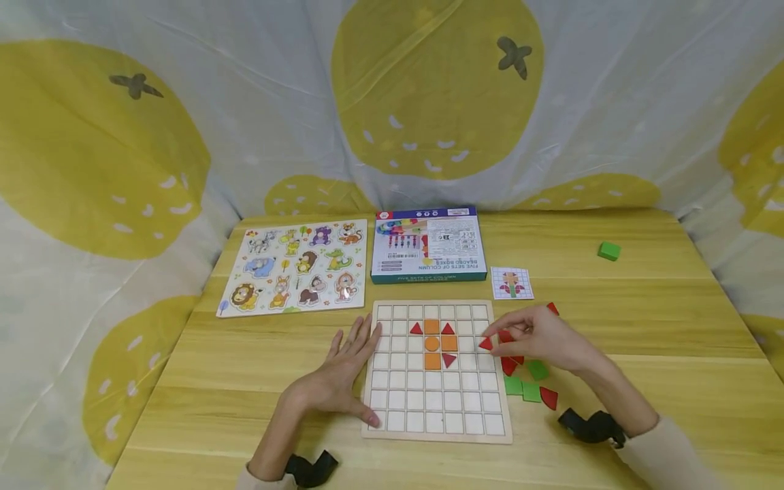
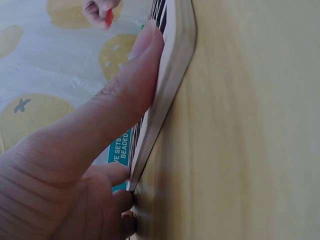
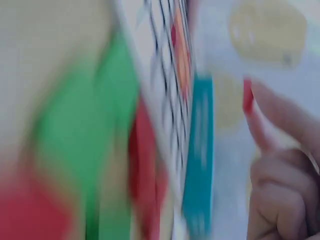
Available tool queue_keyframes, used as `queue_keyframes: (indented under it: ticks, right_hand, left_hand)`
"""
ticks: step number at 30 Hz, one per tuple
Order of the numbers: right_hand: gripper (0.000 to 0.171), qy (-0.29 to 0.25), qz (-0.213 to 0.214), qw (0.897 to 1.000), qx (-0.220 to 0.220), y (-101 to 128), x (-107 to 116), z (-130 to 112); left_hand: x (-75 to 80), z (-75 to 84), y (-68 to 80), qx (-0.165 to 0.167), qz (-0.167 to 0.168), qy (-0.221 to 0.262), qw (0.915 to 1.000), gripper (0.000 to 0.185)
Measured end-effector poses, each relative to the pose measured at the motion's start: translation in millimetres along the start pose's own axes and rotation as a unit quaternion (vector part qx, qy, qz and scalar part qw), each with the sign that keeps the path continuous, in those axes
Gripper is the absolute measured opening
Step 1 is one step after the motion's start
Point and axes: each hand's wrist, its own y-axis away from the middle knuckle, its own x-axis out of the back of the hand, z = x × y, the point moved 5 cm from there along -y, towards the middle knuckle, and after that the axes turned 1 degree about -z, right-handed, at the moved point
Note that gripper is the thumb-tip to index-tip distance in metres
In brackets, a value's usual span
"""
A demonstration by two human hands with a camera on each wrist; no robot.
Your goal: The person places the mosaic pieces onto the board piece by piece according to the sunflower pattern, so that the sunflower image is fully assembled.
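Observation:
A wooden grid board (image 1: 437, 401) lies in the middle of the table. Orange squares, an orange disc (image 1: 431, 343) and red triangles sit in its upper cells. My left hand (image 1: 346, 371) lies flat on the board's left edge with straight fingers. In the left wrist view the thumb (image 2: 125, 95) presses against the board's rim (image 2: 172, 65). My right hand (image 1: 535, 337) hovers over the board's right side and pinches a small red triangle (image 1: 486, 344). The right wrist view is blurred, with the red piece (image 3: 247, 95) at the fingertips.
Loose red and green pieces (image 1: 529, 381) lie just right of the board. A pattern card (image 1: 511, 282), a blue box (image 1: 429, 245) and an animal puzzle (image 1: 297, 265) lie behind it. A green cube (image 1: 609, 250) sits far right. A lemon-print curtain surrounds the table.

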Motion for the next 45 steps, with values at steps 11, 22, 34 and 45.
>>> queue_keyframes:
  ticks: [11, 22, 34, 45]
  right_hand:
    - [0.016, -0.032, 0.03, 0.999, -0.016, -51.5, -88.2, -34.9]
    - [0.018, 0.027, 0.043, 0.999, -0.015, -61.1, -100.8, -34.7]
    - [0.011, 0.006, 0.021, 1.0, -0.013, -65.0, -99.8, -35.0]
    - [0.009, 0.009, 0.03, 0.999, -0.015, -65.9, -99.4, -36.5]
  left_hand:
    - [-0.9, 0.2, -3.1, 0.001, 0.0, -0.008, 1.0, 0.152]
    - [-0.4, -0.4, -0.5, 0.007, 0.0, 0.001, 1.0, 0.152]
    - [-0.4, -0.7, -0.7, 0.004, 0.001, -0.004, 1.0, 0.152]
    - [1.0, 0.0, -0.3, 0.005, 0.002, -0.006, 1.0, 0.152]
